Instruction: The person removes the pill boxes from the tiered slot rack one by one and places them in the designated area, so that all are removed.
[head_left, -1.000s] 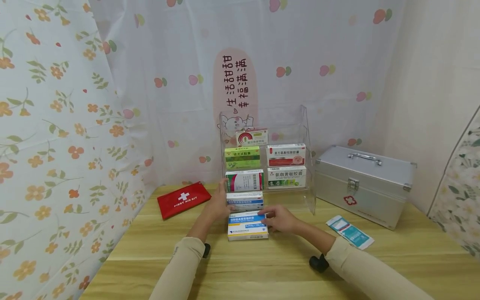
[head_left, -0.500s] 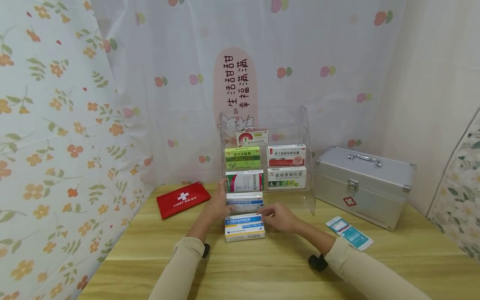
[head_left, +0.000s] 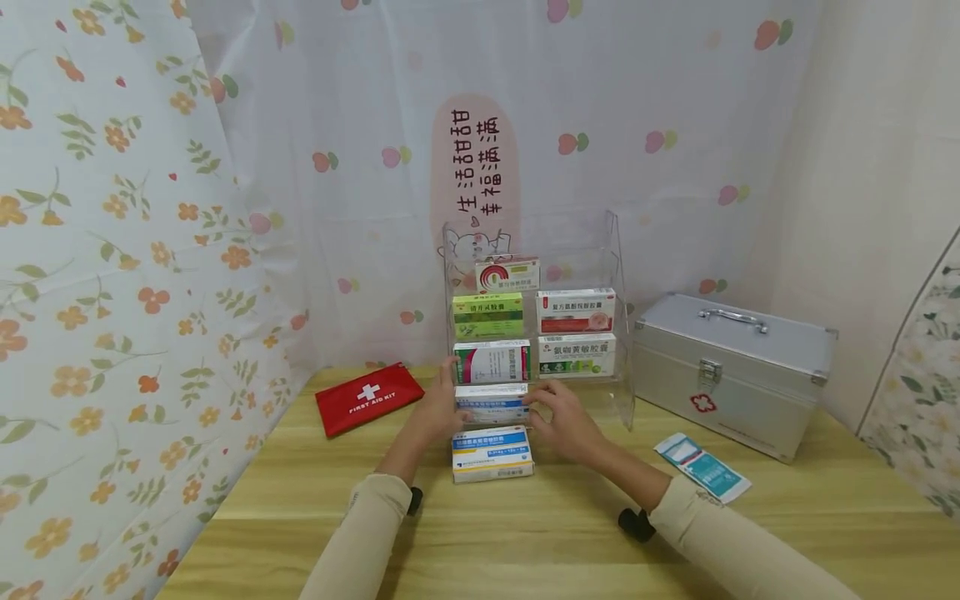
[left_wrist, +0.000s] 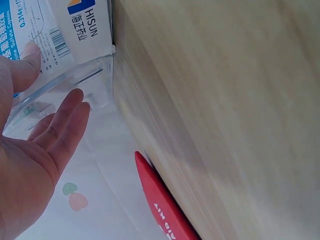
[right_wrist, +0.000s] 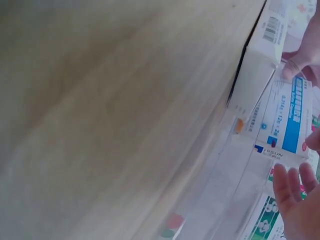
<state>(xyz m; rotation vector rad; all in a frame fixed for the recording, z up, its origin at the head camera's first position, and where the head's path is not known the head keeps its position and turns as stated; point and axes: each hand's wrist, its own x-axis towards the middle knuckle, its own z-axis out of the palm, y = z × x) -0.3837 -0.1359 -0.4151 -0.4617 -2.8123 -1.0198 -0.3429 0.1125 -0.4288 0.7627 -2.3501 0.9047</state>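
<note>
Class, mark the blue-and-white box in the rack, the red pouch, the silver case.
Blue-and-white box (head_left: 491,406), head view: on printed front.
Red pouch (head_left: 371,401), head view: on printed face.
Silver case (head_left: 738,396), head view: on front side.

Med. boxes (head_left: 487,317) sit on rack (head_left: 619,275) atop tbl. (head_left: 480,533), btwn. pouch (head_left: 370,400), L, & case (head_left: 727,375), R; another box (head_left: 492,455) lies in front.

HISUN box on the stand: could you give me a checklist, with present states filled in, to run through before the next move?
1. HISUN box in the clear stand's lowest tier: ok.
2. Other blue-and-white box on the table, in front of the stand: ok.
3. Left hand at the stand's left side: ok.
4. Right hand at the HISUN box's right end: ok.
5. Firm hold on that box: cannot tell.
6. Silver first-aid case apart from both hands: ok.
</note>
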